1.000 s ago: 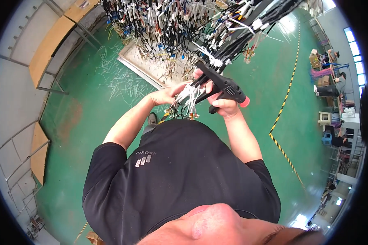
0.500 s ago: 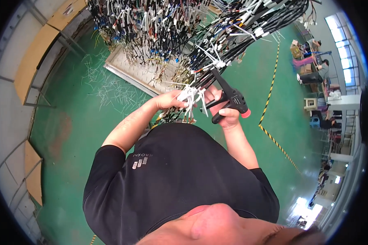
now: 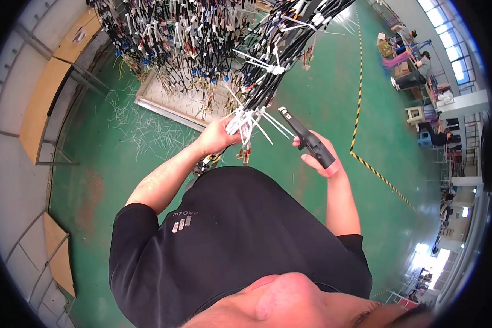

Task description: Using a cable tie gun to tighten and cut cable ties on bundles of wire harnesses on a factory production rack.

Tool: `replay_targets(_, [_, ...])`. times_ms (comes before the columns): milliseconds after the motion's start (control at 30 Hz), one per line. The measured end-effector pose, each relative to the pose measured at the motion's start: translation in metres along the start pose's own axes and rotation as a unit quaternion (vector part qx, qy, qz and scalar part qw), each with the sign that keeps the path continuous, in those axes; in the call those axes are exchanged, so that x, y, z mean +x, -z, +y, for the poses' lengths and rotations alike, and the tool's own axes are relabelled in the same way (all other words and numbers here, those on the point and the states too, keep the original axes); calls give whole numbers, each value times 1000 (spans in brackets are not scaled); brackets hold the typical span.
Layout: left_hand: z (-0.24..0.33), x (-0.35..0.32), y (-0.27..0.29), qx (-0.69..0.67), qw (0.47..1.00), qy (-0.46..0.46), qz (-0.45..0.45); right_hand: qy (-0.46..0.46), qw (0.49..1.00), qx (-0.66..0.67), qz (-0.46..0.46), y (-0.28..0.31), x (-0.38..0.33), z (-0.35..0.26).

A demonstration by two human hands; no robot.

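Note:
My left hand [image 3: 215,136] is closed around the near end of a wire harness [image 3: 263,89], a thick bundle of mostly black cables running up toward the far right. White cable ties [image 3: 247,121] cluster at my fingers, their long tails sticking out in several directions. Another group of ties [image 3: 276,70] sits farther along the bundle. In my right hand [image 3: 323,158] is a black cable tie gun [image 3: 310,143] with a red rear end. Its nose points up and left, near the tie tails and apart from the bundle. Connector ends [image 3: 244,156] hang below my left hand.
Many harnesses [image 3: 175,44] hang in a dense mass at the far left over a pale metal-edged tray [image 3: 164,109]. Cut tie tails [image 3: 142,128] litter the green floor. Yellow-black tape [image 3: 358,104] marks the floor at right; people [image 3: 418,71] work beyond it.
My right hand has drawn the cable tie gun away from the bundle, to the right, and turned it. My left hand keeps its hold on the harness. The view has shifted slightly.

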State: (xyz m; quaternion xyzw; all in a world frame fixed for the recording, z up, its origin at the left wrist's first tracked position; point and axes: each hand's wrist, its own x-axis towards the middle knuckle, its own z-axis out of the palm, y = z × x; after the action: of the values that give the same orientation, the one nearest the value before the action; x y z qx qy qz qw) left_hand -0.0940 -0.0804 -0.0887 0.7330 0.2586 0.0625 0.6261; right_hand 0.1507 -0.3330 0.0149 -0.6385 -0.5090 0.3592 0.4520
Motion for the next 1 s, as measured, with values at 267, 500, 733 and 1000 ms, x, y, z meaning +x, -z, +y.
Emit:
replay_targets(267, [45,-37,-4,99,991,48,79,65,969,-175,-164,46,41,-7])
replay_targets(500, [67,-57,-19,120,984,90,100,144,949,-152,-236,55,63,1])
replay_targets(733, [100,-82,-32,112,979,128,114,159,944,-91,-273,52,64,24])
replay_targets(1000, [112,-91,-36,104,972,152,143,171,962,-175,-119,28,44,32])
